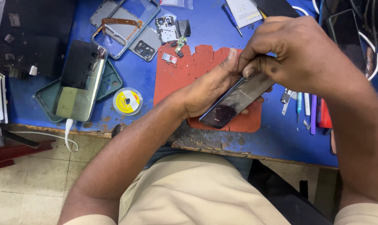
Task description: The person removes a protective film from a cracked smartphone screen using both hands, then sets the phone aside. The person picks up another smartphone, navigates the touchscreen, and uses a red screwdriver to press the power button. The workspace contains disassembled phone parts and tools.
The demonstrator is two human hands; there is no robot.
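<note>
Two hands grip one dark phone (235, 101) at frame centre over a red mat (189, 68): left hand (207, 85) underneath, right hand (295, 50) pinching its upper edge.

glossy glass phone (235, 102), matt red rubber mat (185, 68)

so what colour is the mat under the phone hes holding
Red-orange, with notched edges; the mat shows best in the head view, lying on the blue table.
</note>
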